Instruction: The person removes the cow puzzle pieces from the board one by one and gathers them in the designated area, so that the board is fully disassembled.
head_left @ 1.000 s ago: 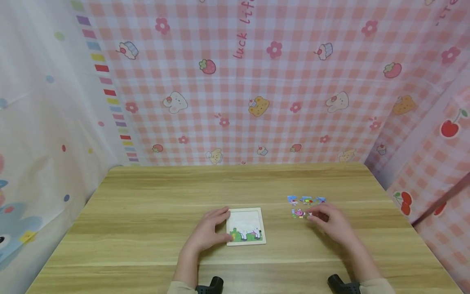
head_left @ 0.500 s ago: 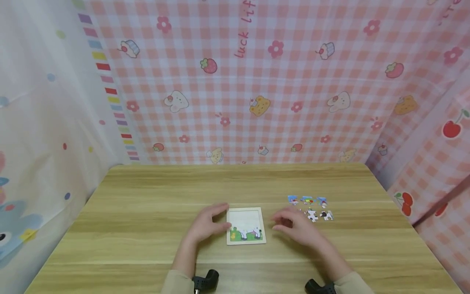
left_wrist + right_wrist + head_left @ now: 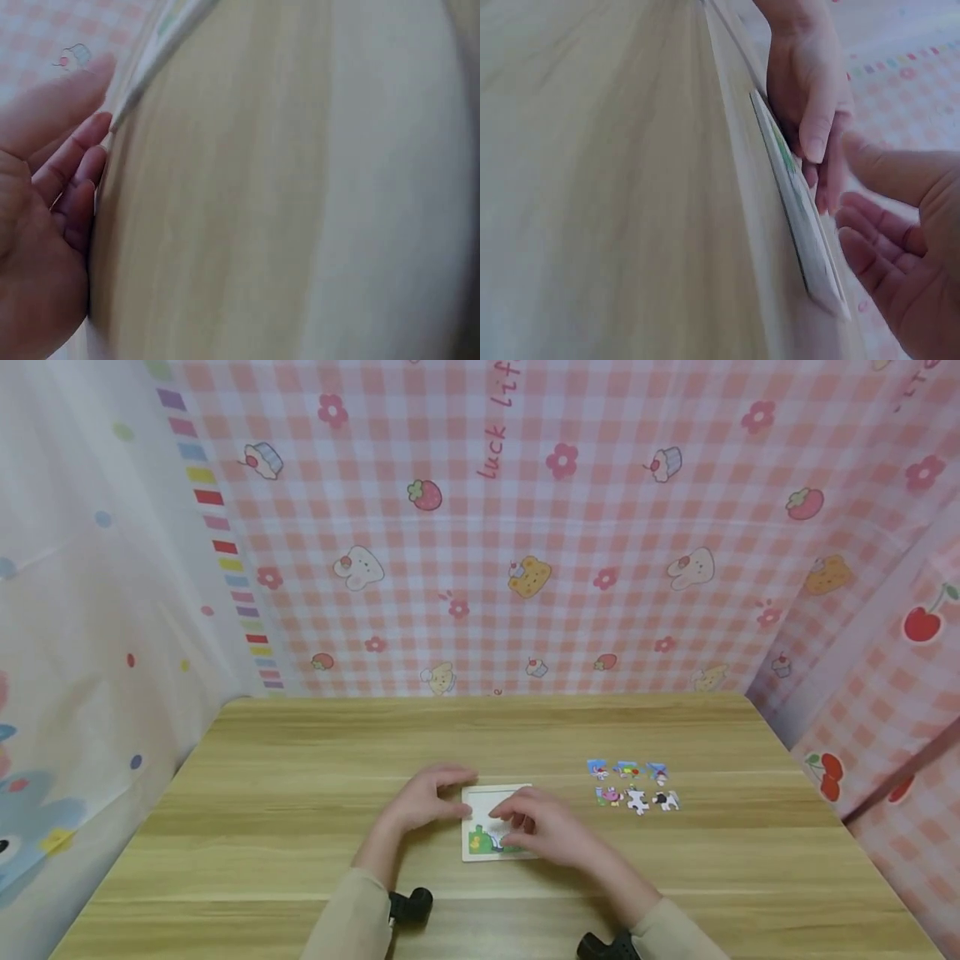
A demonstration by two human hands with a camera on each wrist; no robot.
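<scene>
A square puzzle tray point(image 3: 477, 791) with a pale wooden rim lies at the front middle of the table, a green strip of fitted pieces along its near side. At its left edge is my left hand point(image 3: 429, 799), thumb and fingers spread apart; whether they touch the rim I cannot tell. My right hand point(image 3: 551, 831) hovers over the tray's right part and hides some of the picture. In the right wrist view its thumb point(image 3: 889, 171) and fingers stand apart, and no piece shows between them. Several loose jigsaw pieces point(image 3: 636, 799) lie in two rows to the right.
The wood-grain table point(image 3: 300, 793) reaches back to a pink checked curtain point(image 3: 465, 610). A white dotted curtain point(image 3: 135, 568) hangs at the left. Black wrist mounts point(image 3: 411, 907) sit by both sleeves.
My right hand has moved left from the loose pieces to above the tray, uncovering the pieces on the table. My left hand has shifted slightly; its thumb has moved up the tray's left edge.
</scene>
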